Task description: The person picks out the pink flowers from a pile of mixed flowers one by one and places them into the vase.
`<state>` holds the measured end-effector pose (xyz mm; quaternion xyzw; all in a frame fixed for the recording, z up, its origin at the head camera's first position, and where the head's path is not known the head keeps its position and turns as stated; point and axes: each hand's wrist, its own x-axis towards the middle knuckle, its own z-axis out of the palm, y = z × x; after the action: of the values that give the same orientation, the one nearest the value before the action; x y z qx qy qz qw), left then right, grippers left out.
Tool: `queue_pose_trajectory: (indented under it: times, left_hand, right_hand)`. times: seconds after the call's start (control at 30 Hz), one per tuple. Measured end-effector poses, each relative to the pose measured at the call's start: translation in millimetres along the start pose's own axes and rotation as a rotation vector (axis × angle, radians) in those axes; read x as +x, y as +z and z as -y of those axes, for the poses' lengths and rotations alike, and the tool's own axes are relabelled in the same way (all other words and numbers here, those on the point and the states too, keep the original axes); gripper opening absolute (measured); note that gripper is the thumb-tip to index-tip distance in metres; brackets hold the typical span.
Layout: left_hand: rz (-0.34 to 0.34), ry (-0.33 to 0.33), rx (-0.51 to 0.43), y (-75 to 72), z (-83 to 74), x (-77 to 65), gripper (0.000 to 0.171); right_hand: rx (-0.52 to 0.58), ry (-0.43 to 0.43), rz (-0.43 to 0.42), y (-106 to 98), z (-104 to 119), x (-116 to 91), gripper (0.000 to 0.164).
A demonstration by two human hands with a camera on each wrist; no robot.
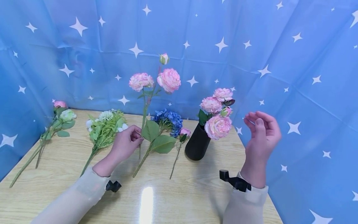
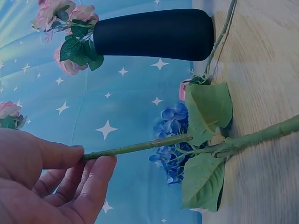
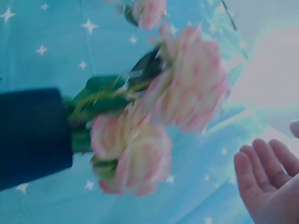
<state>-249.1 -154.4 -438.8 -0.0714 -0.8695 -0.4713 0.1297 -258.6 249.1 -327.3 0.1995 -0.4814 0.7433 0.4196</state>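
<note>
In the head view my left hand (image 1: 127, 143) pinches the green stem of a pink flower spray (image 1: 169, 80). Two full blooms and a bud top that spray, above the hand; large leaves (image 1: 162, 143) grow low on its stem. The left wrist view shows thumb and fingertips on the stem (image 2: 135, 147). My right hand (image 1: 261, 133) is raised to the right of a black vase (image 1: 197, 143), fingers loosely bent and holding nothing. Pink flowers (image 1: 218, 127) stand in the vase, leaning right. They look blurred in the right wrist view, apart from the hand (image 3: 271, 186).
Behind the held stem lies a blue hydrangea (image 1: 169, 121). A small pink flower (image 1: 184, 132) lies left of the vase. Green and white foliage (image 1: 107, 127) and stems with a pale bloom (image 1: 68, 115) lie leftward on the wooden table (image 1: 179, 202). A starry blue cloth hangs behind.
</note>
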Motion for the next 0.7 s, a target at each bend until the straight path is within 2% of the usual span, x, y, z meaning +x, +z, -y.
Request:
queue_pose_trajectory:
  times: [0.13, 0.23, 0.5, 0.7]
  left_hand:
    - [0.009, 0.004, -0.011, 3.3, 0.5, -1.2, 0.015]
    - [0.019, 0.005, -0.028, 5.2, 0.2, -1.9, 0.015]
    - [0.057, -0.021, -0.076, 11.7, 0.1, -4.0, 0.017]
    - [0.066, 0.022, -0.105, 15.6, -0.4, -3.6, 0.018]
  right_hand:
    - [0.059, -0.040, 0.030, 13, 13, -11, 0.019]
    - [0.092, -0.068, 0.086, 23, 20, -20, 0.020]
    - [0.046, -0.119, 0.297, 47, 23, -47, 0.024]
    - [-0.014, -0.107, 0.489, 63, 17, -66, 0.023]
